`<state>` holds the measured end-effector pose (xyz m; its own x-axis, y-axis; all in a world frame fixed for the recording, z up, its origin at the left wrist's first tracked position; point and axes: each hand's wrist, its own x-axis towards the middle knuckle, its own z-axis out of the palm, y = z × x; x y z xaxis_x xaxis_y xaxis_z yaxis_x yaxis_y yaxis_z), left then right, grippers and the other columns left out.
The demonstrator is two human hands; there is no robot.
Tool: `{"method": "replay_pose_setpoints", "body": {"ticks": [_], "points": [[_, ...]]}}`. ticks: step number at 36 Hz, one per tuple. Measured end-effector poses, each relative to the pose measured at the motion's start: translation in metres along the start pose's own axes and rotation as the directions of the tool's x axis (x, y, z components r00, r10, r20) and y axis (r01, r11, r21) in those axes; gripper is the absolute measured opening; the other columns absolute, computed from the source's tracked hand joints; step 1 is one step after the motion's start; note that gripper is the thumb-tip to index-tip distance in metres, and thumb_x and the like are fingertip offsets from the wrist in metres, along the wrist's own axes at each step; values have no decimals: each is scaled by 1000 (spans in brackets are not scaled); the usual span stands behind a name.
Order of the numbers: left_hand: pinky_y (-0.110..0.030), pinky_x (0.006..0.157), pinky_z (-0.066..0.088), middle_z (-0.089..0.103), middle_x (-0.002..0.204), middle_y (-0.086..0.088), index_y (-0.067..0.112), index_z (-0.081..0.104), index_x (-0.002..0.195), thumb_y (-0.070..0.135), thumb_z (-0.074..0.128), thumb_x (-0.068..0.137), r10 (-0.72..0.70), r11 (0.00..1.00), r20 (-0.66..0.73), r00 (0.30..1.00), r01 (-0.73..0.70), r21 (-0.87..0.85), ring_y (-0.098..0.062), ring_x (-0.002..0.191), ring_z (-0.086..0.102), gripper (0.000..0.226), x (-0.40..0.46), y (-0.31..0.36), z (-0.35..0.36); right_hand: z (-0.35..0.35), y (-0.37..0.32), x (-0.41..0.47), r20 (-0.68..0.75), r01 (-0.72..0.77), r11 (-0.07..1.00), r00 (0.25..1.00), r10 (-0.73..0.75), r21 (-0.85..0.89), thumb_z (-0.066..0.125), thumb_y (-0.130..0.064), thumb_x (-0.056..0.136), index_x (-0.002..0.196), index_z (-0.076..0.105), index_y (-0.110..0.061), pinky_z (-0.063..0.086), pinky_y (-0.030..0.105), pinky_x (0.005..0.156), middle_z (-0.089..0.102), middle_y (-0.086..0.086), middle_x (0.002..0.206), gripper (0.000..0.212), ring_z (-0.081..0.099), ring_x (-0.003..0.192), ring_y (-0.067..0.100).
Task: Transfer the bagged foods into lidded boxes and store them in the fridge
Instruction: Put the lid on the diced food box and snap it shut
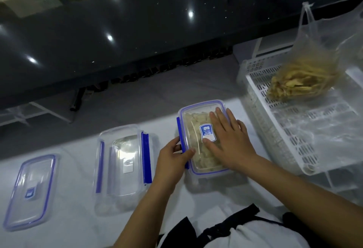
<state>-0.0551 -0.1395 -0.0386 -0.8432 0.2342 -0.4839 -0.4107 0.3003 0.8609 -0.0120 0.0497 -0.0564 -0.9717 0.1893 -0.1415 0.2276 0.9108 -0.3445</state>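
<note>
- A filled box with pale food inside sits at the centre of the frame on the white worktop, its clear lid on top.
- The right hand lies flat on that lid, fingers straight and spread, pressing down.
- The left hand curls its fingers around the blue clip on the box's left edge, thumb on top.
- Just left of centre stands an empty box with blue side clips, no lid on it.
- At lower left a loose lid lies flat on the worktop.
- At right a white slotted basket holds a clear bag of yellowish strips.
</note>
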Motion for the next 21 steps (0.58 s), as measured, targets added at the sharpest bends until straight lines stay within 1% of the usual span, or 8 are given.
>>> {"method": "replay_pose_setpoints", "body": {"ticks": [3, 7, 11, 14, 16, 18, 20, 21], "points": [[-33, 73, 64, 70, 115, 7, 29, 57, 138, 27, 70, 93, 41, 995, -19, 999, -39, 89, -12, 91, 73, 48, 0, 0, 2, 1, -1, -1, 4, -7, 1000, 1000, 7, -9, 20, -68, 93, 158, -8, -24, 6, 52, 122, -16, -2, 166, 83, -21, 151, 23], [-24, 63, 61, 67, 106, 10, 31, 56, 139, 29, 70, 93, 74, 986, -63, 995, -64, 155, -12, 90, 71, 48, -1, -2, 5, 1, -1, 0, 0, 14, 1000, 1000, -14, -16, 22, -66, 95, 158, -4, -28, 5, 54, 122, -14, 0, 167, 78, -17, 152, 27], [-19, 58, 58, 66, 105, 13, 34, 56, 137, 28, 69, 93, 62, 991, -80, 995, -52, 122, -10, 87, 71, 47, -4, 0, 9, 0, 0, 0, 9, 23, 1000, 1000, -23, -17, 24, -65, 96, 158, -3, -32, 6, 53, 122, -15, 1, 167, 76, -18, 152, 28], [-20, 62, 59, 65, 108, 13, 34, 53, 138, 29, 67, 95, 57, 990, -71, 996, -48, 130, -9, 90, 70, 46, -7, 2, 10, -4, 2, -1, -38, 59, 983, 998, -53, 173, 42, -58, 96, 157, 8, -40, 9, 52, 121, -10, -2, 167, 72, -12, 153, 24], [-21, 62, 59, 65, 108, 13, 34, 52, 138, 26, 67, 95, 52, 990, -57, 997, -44, 132, -9, 91, 69, 46, -9, 2, 9, -8, 7, -6, -150, 65, 894, 989, 3, 444, 58, -44, 94, 154, 19, -45, 18, 48, 120, -2, -3, 168, 72, 5, 153, 21], [-24, 64, 61, 65, 109, 10, 33, 52, 139, 25, 68, 95, 38, 991, -50, 998, -31, 129, -11, 93, 69, 48, -10, 1, 5, -8, 18, -13, -181, 0, 750, 970, 159, 661, 68, -38, 90, 151, 23, -51, 29, 44, 117, 7, -6, 166, 77, 18, 150, 17], [-25, 64, 62, 66, 110, 8, 34, 53, 139, 25, 68, 94, 24, 992, -53, 998, -17, 128, -12, 94, 70, 49, -13, -2, 0, -8, 28, -20, -35, -129, 539, 958, 285, 833, 77, -34, 84, 150, 25, -52, 44, 41, 108, 18, -8, 162, 86, 29, 145, 14], [-24, 62, 61, 67, 109, 9, 35, 54, 138, 24, 69, 93, 17, 993, -59, 998, -9, 121, -11, 91, 70, 49, -15, -4, -1, -9, 32, -23, 85, -210, 405, 949, 304, 890, 81, -32, 80, 149, 26, -53, 55, 34, 93, 25, -8, 158, 91, 37, 138, 12]]}}
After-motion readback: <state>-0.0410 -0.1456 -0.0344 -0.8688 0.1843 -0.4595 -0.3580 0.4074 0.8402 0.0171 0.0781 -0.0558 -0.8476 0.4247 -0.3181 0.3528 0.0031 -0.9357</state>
